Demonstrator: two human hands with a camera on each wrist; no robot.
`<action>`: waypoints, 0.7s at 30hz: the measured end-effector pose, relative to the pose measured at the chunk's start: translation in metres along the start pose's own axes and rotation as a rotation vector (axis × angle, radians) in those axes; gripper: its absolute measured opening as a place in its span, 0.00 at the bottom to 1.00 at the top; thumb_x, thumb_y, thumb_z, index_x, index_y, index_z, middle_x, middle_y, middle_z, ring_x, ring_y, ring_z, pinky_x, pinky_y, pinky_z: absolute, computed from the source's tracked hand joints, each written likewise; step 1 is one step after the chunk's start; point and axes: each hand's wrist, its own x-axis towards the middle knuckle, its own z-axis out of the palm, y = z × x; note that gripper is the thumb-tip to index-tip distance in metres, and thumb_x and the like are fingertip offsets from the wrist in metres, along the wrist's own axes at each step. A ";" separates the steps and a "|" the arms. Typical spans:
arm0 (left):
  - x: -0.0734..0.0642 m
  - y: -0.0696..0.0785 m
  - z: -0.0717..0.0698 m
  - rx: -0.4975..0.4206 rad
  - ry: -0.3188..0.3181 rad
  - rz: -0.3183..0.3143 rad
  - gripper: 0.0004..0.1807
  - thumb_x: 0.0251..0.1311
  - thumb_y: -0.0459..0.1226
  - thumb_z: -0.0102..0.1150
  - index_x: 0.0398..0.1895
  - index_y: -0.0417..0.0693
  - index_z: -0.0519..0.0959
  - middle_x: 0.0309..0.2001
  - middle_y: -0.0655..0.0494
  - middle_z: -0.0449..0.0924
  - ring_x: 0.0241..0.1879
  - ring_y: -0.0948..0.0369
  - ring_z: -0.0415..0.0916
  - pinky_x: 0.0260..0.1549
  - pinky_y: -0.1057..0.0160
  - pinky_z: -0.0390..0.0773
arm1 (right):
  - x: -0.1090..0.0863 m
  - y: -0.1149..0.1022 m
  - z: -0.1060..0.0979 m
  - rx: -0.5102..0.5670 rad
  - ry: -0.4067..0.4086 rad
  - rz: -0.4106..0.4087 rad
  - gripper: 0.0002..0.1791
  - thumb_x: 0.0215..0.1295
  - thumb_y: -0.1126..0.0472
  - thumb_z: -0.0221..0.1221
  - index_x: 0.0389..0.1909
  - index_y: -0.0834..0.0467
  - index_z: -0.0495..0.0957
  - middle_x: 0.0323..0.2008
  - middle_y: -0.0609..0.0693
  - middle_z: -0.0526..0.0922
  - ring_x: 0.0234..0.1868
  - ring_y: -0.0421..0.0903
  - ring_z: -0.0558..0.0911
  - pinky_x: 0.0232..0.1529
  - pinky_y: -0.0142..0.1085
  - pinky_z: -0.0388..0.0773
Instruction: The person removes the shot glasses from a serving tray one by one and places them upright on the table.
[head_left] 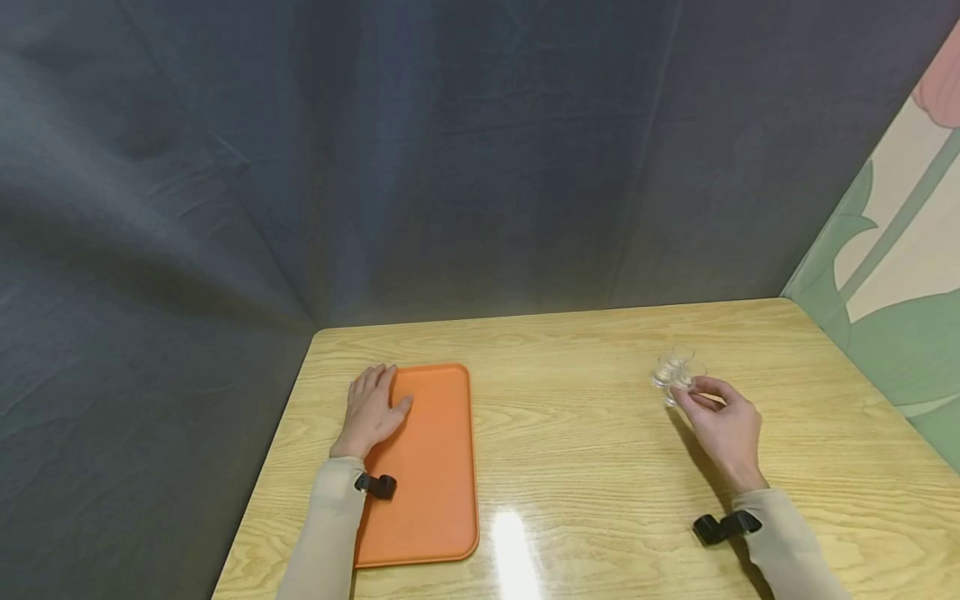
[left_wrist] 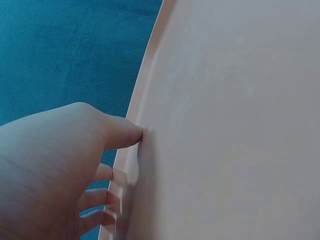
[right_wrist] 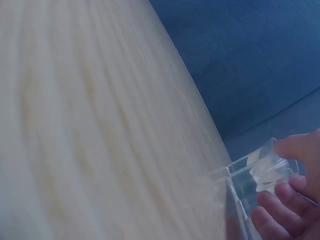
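Note:
An orange tray [head_left: 423,467] lies on the wooden table, its long sides running away from me. On its far left edge rests my left hand [head_left: 371,412], fingers straight. The left wrist view shows the thumb [left_wrist: 125,132] against the inside of the tray's rim, with the other fingertips touching the rim lower down. Over at the right, my right hand [head_left: 727,425] pinches a small clear container [head_left: 675,371] between thumb and fingers. The container has rounded, see-through parts; in the right wrist view its clear walls [right_wrist: 270,170] show partly behind the fingers.
The light wooden table [head_left: 562,433] spreads between the two hands. A dark cloth [head_left: 480,167] hangs behind the table and along its left side. To the right is a fabric with a flower pattern [head_left: 907,275].

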 end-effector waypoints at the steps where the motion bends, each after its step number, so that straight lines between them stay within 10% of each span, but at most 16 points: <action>1: 0.000 0.000 0.000 -0.003 -0.002 -0.002 0.40 0.76 0.48 0.57 0.83 0.38 0.59 0.83 0.33 0.53 0.84 0.35 0.44 0.83 0.33 0.39 | 0.001 0.001 0.000 -0.005 -0.007 0.003 0.26 0.67 0.51 0.71 0.57 0.66 0.84 0.38 0.26 0.81 0.32 0.13 0.79 0.32 0.15 0.78; 12: -0.001 0.000 -0.001 0.015 -0.012 -0.011 0.40 0.76 0.48 0.57 0.84 0.39 0.59 0.83 0.33 0.53 0.84 0.35 0.43 0.83 0.34 0.39 | 0.002 0.006 -0.002 -0.054 -0.038 -0.016 0.28 0.68 0.49 0.71 0.60 0.65 0.83 0.42 0.33 0.82 0.33 0.12 0.78 0.34 0.14 0.78; 21: 0.001 -0.002 0.001 0.013 -0.016 -0.002 0.40 0.77 0.48 0.57 0.83 0.39 0.59 0.83 0.33 0.53 0.84 0.35 0.44 0.83 0.33 0.40 | 0.002 0.002 -0.005 0.001 0.029 0.019 0.32 0.70 0.46 0.69 0.67 0.62 0.77 0.35 0.20 0.77 0.35 0.18 0.78 0.36 0.14 0.75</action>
